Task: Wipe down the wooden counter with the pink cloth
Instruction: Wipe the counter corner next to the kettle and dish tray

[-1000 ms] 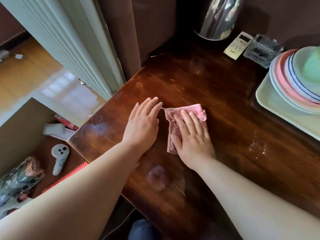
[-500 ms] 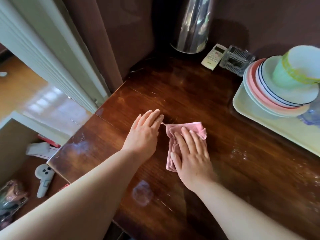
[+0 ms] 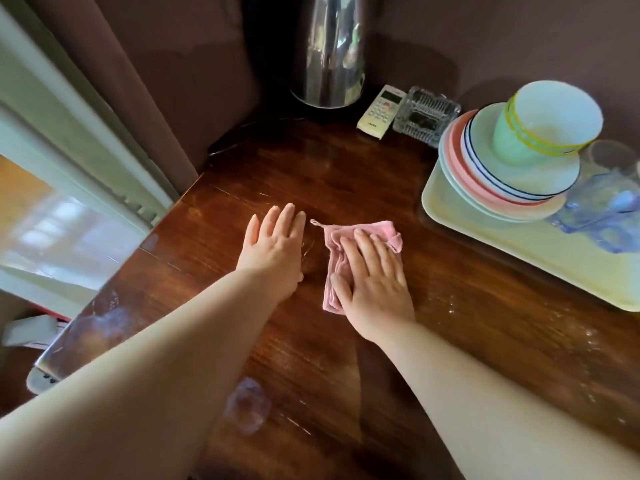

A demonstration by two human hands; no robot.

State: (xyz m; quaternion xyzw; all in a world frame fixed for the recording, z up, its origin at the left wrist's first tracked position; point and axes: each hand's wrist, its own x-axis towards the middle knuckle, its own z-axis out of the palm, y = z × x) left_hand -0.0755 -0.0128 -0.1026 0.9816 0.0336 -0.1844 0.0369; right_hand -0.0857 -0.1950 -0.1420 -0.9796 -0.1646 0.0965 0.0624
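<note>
A folded pink cloth (image 3: pixel 381 230) lies on the dark wooden counter (image 3: pixel 311 178) near its middle. My right hand (image 3: pixel 374 282) presses flat on the cloth with straight fingers, covering most of it. My left hand (image 3: pixel 273 251) rests flat on the bare wood just left of the cloth, fingers straight, holding nothing. A small loop of the cloth sticks out toward the left hand.
A pale tray (image 3: pixel 519 258) at the right holds stacked plates (image 3: pixel 485 181), a green bowl (image 3: pixel 547 126) and a blue glass jug (image 3: pixel 609 209). At the back stand a steel kettle (image 3: pixel 329 53), a white remote (image 3: pixel 381 110) and a glass ashtray (image 3: pixel 426 114). White specks dot the wood at right.
The camera view has tilted up, showing more of the back of the counter. My right hand and the cloth have slid slightly right, away from the left hand.
</note>
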